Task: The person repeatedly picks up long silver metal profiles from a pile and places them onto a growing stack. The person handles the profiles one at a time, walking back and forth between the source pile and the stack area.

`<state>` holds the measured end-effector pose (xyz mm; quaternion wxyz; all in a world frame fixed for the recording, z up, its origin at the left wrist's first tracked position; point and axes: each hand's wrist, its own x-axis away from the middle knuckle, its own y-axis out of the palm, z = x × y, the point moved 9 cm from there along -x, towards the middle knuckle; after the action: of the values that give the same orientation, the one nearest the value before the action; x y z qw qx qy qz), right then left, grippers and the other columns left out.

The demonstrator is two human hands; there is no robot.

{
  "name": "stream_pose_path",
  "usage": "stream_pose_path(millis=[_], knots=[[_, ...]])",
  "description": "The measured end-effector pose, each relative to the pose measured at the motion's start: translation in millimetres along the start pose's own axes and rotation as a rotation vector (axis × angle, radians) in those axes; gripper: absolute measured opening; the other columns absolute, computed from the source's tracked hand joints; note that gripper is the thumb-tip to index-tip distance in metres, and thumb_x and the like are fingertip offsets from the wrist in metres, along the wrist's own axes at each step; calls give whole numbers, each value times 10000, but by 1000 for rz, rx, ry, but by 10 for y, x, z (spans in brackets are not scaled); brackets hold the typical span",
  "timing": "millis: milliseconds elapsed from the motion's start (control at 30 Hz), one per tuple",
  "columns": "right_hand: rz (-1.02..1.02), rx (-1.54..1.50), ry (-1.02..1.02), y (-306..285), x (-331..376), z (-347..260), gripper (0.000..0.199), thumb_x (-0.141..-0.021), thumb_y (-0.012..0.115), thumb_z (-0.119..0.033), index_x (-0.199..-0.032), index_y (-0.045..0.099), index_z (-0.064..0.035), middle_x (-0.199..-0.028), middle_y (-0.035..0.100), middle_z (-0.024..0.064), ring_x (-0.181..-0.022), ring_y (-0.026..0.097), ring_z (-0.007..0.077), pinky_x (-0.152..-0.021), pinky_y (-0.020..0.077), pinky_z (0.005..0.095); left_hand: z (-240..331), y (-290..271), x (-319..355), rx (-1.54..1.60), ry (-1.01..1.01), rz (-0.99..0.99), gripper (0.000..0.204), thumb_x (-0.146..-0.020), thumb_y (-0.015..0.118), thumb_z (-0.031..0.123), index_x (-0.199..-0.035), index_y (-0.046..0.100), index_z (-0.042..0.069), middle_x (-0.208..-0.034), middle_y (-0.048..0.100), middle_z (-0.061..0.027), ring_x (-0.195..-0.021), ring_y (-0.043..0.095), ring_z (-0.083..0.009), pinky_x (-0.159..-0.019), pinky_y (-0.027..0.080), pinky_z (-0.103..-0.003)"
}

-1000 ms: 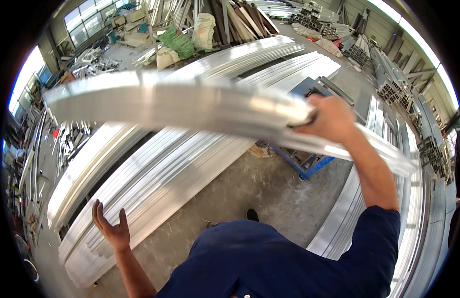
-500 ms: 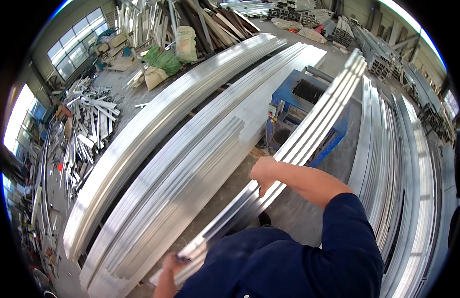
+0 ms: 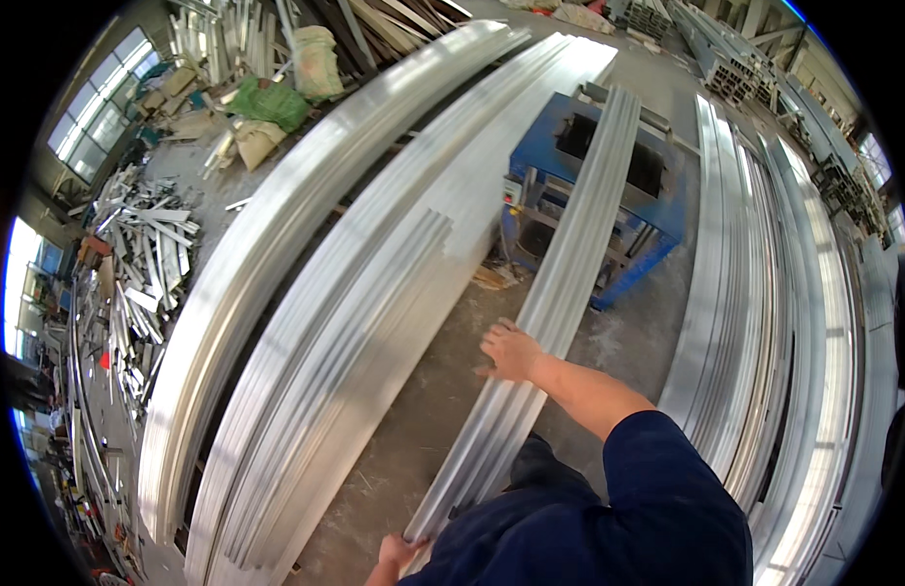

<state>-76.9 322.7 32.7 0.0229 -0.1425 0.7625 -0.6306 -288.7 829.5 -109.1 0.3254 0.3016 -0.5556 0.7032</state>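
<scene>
A bundle of several long silvery metal profiles runs diagonally in front of me. Its far part lies across the top of a blue machine frame, and its near part passes by my body. My right hand lies over the bundle around mid-length, fingers bent at its left edge. Low in the view, my left hand grips the side of the bundle near my body; its fingertips are partly hidden.
Stacked long profiles lie to my left, with more profiles to my right. Scrap metal offcuts are heaped on the far left floor. A green sack lies beyond. A small switch box sits on the machine's left side.
The bundle's far part has swung left and come down over the blue frame, its ribbed faces turning up. My right hand has shifted slightly left; my left hand is lower and farther right in view.
</scene>
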Motion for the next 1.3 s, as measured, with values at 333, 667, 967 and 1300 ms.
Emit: stream_pose_path(millis=[333,667,967,1300], knots=[[750,-568,865,-288,1989,1691,617,-871,722,-283,-1361,473,-2,-1419,449,200,-1333,396,406,-1097,362,472,4692,-1393,-1760,99,328,139,1000,-723,710,711,-1277,560,-107,-1234,617,-311,-1168,609,-400,-979,495,-444],[835,-837,1118,674,2707,2067,625,-903,702,-310,-1347,457,54,-1345,490,244,-1233,517,394,-1028,429,435,7830,-1996,-2346,367,511,67,891,-762,697,677,-1225,619,-80,-1160,671,-271,-1110,656,-375,-913,514,-460],[941,-1244,962,678,1304,3088,846,-950,628,-456,-1513,253,52,-1482,394,279,-1369,421,343,-1125,346,431,4745,-1232,-2013,171,349,92,758,-756,738,623,-1077,669,-60,-918,711,-238,-899,694,-376,-779,533,-454],[788,-2358,706,1413,374,916,421,-977,572,-419,-1213,654,-80,-1069,679,55,-853,636,190,-772,529,333,-557,-431,638,2,-183,-143,598,-681,827,512,-891,721,-38,-770,721,-190,-734,717,-310,-698,555,-423]])
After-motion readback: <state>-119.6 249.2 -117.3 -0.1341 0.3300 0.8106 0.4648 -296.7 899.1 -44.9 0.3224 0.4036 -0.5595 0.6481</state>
